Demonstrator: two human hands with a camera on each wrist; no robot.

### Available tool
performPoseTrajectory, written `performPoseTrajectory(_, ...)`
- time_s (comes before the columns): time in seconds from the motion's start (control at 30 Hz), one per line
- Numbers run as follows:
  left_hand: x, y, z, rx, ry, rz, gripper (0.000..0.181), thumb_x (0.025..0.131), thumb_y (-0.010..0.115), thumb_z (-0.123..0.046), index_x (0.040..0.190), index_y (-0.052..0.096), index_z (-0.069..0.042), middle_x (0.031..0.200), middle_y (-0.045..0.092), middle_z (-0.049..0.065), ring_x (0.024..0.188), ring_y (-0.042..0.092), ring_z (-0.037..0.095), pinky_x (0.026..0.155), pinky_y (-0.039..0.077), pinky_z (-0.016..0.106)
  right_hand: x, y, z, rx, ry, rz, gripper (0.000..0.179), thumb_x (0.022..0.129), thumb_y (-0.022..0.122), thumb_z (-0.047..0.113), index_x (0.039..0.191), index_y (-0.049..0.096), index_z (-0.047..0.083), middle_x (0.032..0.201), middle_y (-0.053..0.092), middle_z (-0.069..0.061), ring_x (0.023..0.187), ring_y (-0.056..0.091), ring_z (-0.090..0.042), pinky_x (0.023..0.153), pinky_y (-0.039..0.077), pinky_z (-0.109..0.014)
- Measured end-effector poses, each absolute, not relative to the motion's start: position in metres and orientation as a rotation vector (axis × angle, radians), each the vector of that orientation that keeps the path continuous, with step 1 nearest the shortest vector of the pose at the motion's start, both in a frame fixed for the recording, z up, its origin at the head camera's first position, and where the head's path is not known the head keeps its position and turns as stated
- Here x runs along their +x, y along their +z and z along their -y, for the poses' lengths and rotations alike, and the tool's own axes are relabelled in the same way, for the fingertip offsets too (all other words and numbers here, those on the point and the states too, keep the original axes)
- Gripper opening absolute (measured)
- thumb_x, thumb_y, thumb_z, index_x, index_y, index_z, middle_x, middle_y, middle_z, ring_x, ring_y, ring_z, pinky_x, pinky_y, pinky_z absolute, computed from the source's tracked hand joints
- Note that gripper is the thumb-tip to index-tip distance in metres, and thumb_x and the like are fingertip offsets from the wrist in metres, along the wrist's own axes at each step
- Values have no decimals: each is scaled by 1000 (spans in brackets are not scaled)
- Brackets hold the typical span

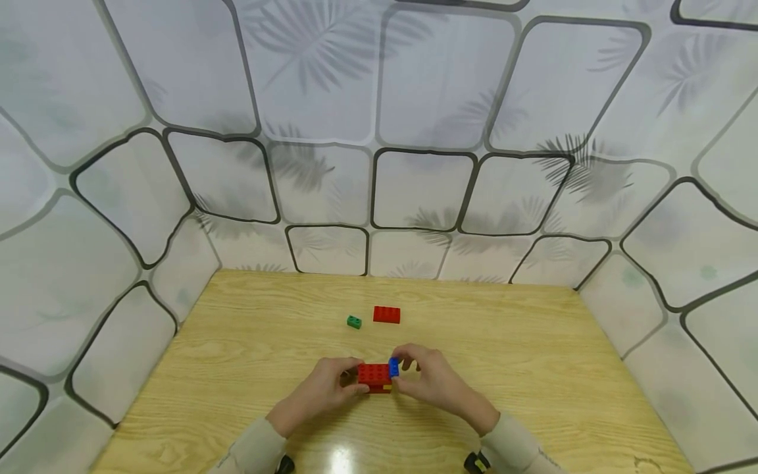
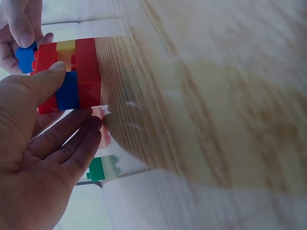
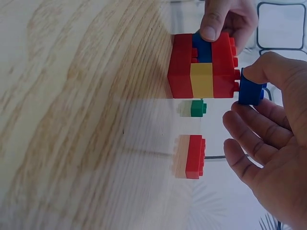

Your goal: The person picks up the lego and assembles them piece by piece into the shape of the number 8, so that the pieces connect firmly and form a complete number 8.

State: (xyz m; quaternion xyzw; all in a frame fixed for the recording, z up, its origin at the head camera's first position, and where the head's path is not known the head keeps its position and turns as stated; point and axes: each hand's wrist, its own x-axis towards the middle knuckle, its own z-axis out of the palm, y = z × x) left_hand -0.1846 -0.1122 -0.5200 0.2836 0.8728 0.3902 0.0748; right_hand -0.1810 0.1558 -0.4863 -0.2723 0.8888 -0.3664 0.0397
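A stack of toy building bricks (image 1: 374, 375) stands on the wooden table. Its layers are a red brick below, a yellow brick (image 3: 201, 80) and a blue brick (image 2: 67, 90) between, and a red brick (image 3: 223, 72) on top. My left hand (image 1: 329, 383) holds the stack's left end, thumb on the near side. At the right end, my right hand (image 1: 431, 377) pinches a small blue brick (image 3: 250, 86) between thumb and fingers. That brick is right at the studs of the top red brick.
Beyond the stack, a small green brick (image 1: 354, 322) and a red brick (image 1: 387, 315) lie apart on the table (image 1: 503, 342). A patterned fabric wall (image 1: 423, 191) encloses the table's back and sides.
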Motion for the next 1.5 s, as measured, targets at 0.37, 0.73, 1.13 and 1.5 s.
performPoseTrajectory(0.37,-185,-520,112,840,1167,-2623,33,98,77,-31,124,74,-10,110,77,1,95,69,9,79,56,25,-180,-488,-153,-875,-1122,-2727,29,92,80,19,119,69,16,105,71,11,92,63,-7,78,52,-23)
performPoseTrajectory(0.73,-184,-517,112,827,1152,-2617,35,99,75,-34,125,73,-10,112,77,0,98,70,11,82,57,28,-182,-492,-153,-827,-1141,-2698,28,93,80,22,119,68,17,103,72,9,92,65,-13,78,55,-30)
performPoseTrajectory(1.13,-185,-518,112,834,1142,-2625,36,99,76,-34,125,73,-9,110,77,1,95,68,9,79,56,26,-184,-492,-153,-822,-1155,-2678,29,94,80,22,121,68,19,105,72,12,92,64,-9,79,52,-25)
performPoseTrajectory(1.5,-185,-518,112,845,1141,-2634,37,99,75,-33,126,73,-8,111,77,2,94,69,10,79,56,25,-183,-491,-150,-823,-1140,-2676,27,95,79,23,120,70,18,107,72,10,94,66,-16,78,53,-27)
